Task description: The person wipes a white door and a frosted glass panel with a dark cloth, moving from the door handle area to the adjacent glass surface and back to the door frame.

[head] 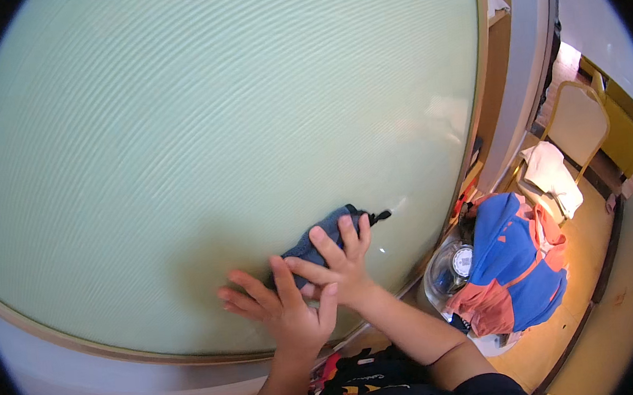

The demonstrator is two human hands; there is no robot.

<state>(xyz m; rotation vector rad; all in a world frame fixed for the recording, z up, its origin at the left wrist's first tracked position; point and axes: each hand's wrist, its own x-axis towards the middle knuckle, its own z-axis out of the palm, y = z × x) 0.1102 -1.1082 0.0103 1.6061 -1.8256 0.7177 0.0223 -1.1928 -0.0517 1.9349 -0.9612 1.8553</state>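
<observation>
A folded blue-grey cloth (314,242) with a black loop at its end lies against a pale green ribbed glass panel (218,121). My right hand (346,266) presses this cloth to the panel, its fingers spread over it. To the left is my left hand (290,311), fingers apart. Its index finger overlaps the cloth's left edge, and whether it touches the cloth I cannot tell. The hands almost meet, with the left thumb beside the right hand. Part of the cloth is hidden under the fingers.
A wooden frame (131,349) borders the panel. At right, a blue and coral jacket (520,269) lies over a white stool beside a clear plastic container (443,271). Behind stands a chair (578,121) with a pale cloth (554,177) on its seat.
</observation>
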